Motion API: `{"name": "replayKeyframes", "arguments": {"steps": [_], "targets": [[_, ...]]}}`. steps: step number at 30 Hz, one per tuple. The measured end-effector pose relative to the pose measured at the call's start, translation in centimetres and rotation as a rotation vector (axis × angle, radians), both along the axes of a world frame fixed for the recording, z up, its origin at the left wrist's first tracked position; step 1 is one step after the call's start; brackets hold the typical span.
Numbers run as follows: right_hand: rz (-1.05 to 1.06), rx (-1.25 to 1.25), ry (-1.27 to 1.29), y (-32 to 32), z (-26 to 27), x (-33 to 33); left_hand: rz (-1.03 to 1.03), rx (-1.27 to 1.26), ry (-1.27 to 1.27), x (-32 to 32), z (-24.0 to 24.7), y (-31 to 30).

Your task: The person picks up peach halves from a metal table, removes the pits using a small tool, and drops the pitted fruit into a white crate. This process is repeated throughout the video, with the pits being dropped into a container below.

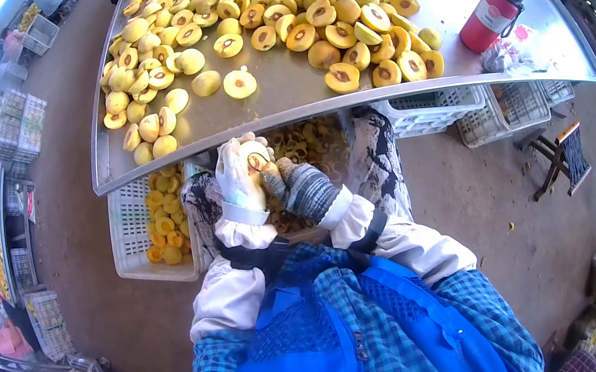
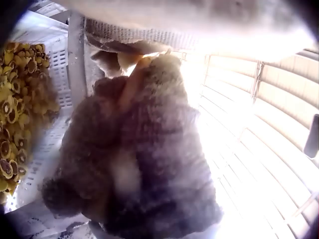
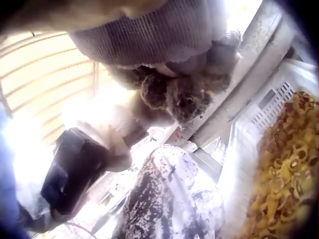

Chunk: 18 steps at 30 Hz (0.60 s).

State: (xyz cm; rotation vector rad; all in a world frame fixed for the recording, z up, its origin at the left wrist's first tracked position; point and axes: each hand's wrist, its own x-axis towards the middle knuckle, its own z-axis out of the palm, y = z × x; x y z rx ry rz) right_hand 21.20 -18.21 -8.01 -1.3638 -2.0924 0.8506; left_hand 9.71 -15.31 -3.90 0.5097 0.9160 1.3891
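Observation:
My left hand, in a white glove, holds a yellow peach half with its cut face and brown pit hollow turned up. Close against that face is my right hand in a grey striped knit glove, its fingers curled. In the left wrist view a slim tan-handled tool shows between the right hand's fingers; its working end is hidden. Dirty fingertips of the right glove show in the right wrist view. Both hands are over my lap, just before the metal table's front edge.
Many peach halves are heaped on the table. A red flask stands at its right beside a crumpled plastic bag. Below are a white crate with hollowed halves and more crates. A folding stool stands right.

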Motion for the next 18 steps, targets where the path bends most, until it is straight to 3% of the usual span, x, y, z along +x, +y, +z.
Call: {"name": "replayKeyframes", "arguments": {"steps": [1,2,4,5,7,9,10,11,13,16,18], "targets": [[0.022,0.061,-0.01,0.0,0.0,0.4,-0.056,-0.02,-0.019,-0.4,0.2,0.2],[0.088,0.335,0.041,-0.5,0.4,1.0,-0.11,-0.039,-0.039,-0.9,0.6,0.4],[0.105,0.414,0.224,0.1,0.3,1.4,-0.177,0.067,-0.158,-0.8,1.4,-0.4],[0.111,0.453,0.318,0.3,0.2,1.5,-0.115,0.102,-0.161,-0.3,1.3,-0.9],[-0.043,0.174,0.267,0.2,0.3,1.1,0.011,0.174,-0.165,0.4,1.1,-1.5],[-0.185,-0.106,0.206,-0.1,0.8,0.8,-0.116,0.279,-0.078,-0.8,-0.5,-1.6],[-0.257,-0.119,0.039,-0.2,2.4,1.1,-0.123,0.258,-0.048,-1.0,-0.3,-1.7],[-0.249,-0.017,0.306,-0.1,1.0,0.9,-0.126,0.24,-0.018,-1.2,0.0,-1.7],[-0.223,-0.022,0.121,-0.8,3.3,2.0,-0.093,0.133,0.064,-1.5,-0.1,-1.9],[-0.189,0.04,0.129,-1.5,3.8,1.9,-0.124,0.055,0.236,-1.6,-0.9,-1.5],[-0.197,0.027,0.09,-1.8,4.4,1.9,-0.135,0.074,0.134,-0.7,-1.0,-1.5]]}}
